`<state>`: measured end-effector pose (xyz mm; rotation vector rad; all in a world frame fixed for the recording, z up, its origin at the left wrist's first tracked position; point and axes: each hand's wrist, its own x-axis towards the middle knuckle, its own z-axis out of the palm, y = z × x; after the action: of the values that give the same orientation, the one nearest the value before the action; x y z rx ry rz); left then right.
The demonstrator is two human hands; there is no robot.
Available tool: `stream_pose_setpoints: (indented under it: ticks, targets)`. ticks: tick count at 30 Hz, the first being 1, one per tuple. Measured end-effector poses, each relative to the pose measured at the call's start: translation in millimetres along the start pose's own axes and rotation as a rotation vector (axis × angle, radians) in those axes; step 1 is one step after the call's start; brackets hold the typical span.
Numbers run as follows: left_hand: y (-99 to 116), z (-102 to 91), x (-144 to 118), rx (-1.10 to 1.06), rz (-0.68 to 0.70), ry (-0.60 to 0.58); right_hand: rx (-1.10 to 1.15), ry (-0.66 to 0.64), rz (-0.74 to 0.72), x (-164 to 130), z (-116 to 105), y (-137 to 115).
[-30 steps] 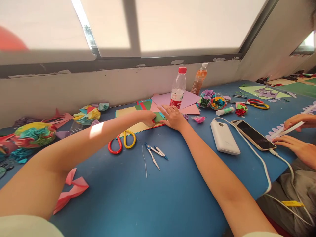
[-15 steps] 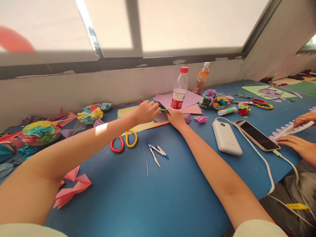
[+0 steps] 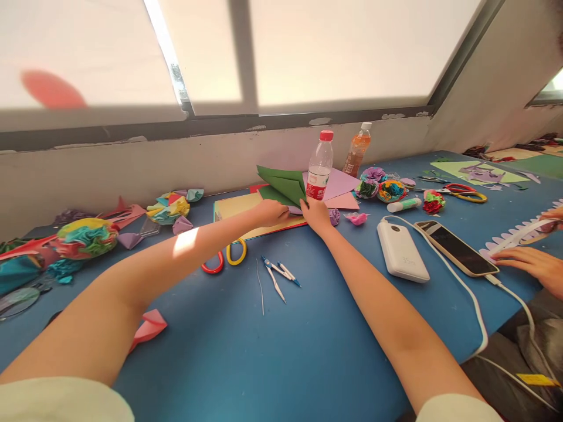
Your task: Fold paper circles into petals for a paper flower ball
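My left hand and my right hand reach to the far side of the blue table. Together they lift green paper sheets off a stack of coloured paper; the sheets stand tilted up, fanned toward the wall. My left hand pinches their lower left edge, my right hand grips the lower right corner. A water bottle with a red cap stands just right of the raised sheets.
Red and yellow scissors, a compass, a power bank and a cabled phone lie nearby. Paper flowers sit left and right. Another person's hands work at the right edge. An orange drink bottle stands by the wall.
The green sheets lay flat in the stack under my hands; both hands gripped them and raised them, so they now stand tilted up by the bottle.
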<state>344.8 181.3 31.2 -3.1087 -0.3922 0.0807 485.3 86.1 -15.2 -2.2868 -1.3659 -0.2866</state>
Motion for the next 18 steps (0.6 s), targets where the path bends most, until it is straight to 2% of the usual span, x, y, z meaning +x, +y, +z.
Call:
stream_pose_setpoints:
  ticks: [6, 10, 13, 16, 18]
  targets:
    - [0.0, -7.2, -6.1, 0.114, 0.001, -0.030, -0.059, -0.054, -0.032, -1.3, -4.1, -3.1]
    - [1.9, -20.5, -34.4, 0.255, 0.066, -0.011, -0.115, -0.090, -0.134, -4.1, -6.5, -4.4]
    - [19.1, -34.6, -84.9, 0.378, 0.171, 0.027, -0.148, -0.105, -0.269, -9.9, -8.8, -7.6]
    - [53.0, -40.4, -153.8, 0.457, 0.238, 0.095, -0.176, -0.075, -0.377, -17.5, -12.9, -16.3]
    - [78.7, -35.4, -202.2, 0.488, 0.244, 0.144, -0.178, -0.038, -0.440, -23.3, -17.6, -26.9]
